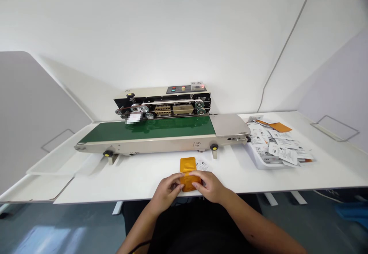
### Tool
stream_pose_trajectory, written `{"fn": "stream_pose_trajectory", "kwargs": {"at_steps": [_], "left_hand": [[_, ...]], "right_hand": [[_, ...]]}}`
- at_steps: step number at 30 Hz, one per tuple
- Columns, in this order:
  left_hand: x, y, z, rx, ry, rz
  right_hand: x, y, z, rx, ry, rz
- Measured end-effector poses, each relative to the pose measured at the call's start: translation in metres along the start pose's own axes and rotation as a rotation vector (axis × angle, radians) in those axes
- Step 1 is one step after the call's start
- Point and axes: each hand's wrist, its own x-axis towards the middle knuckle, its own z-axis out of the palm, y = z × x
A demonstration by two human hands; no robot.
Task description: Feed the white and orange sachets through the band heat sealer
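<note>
Figure: overhead view from the wearer's head. Left hand and right hand close together at the near table edge, both holding an orange foil pouch from either side near its middle. Pouch lying on a white table, long axis pointing away from the body. Small printed white card just beside the pouch's far end. Farther back, a band sealer with a green conveyor belt, well apart from the hands. At right, a white tray heaped with printed white sachets, plus orange packets on the far side of the pile. At left, a shallow white tray.
</note>
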Motion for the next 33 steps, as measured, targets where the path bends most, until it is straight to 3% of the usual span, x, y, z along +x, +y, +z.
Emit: {"fn": "stream_pose_trajectory", "kwargs": {"at_steps": [6,12,14,17,22,24,28,33], "left_hand": [[-0.004,0.0,-0.001,-0.036,-0.057,0.011],[-0.007,0.002,-0.001,-0.101,-0.052,0.056],[-0.006,0.005,-0.001,-0.122,-0.028,0.072],[-0.005,0.01,-0.001,-0.133,-0.013,0.098],[-0.006,0.012,-0.002,-0.116,-0.022,0.114],[-0.006,0.011,-0.003,-0.112,-0.028,0.119],[-0.006,0.008,-0.005,-0.084,-0.041,0.146],[-0.006,0.008,-0.006,-0.055,-0.059,0.171]], "right_hand": [[0.008,-0.006,-0.008,-0.036,0.015,0.044],[0.035,-0.032,-0.05,-0.175,-0.297,0.078],[0.047,-0.041,-0.07,-0.126,-0.3,0.13],[0.07,-0.045,-0.103,0.089,-0.114,0.238],[0.125,-0.028,-0.157,0.423,0.499,0.305],[0.143,-0.017,-0.171,0.54,0.631,0.35],[0.164,0.002,-0.179,0.65,0.677,0.519],[0.172,0.015,-0.172,0.658,0.655,0.578]]}}
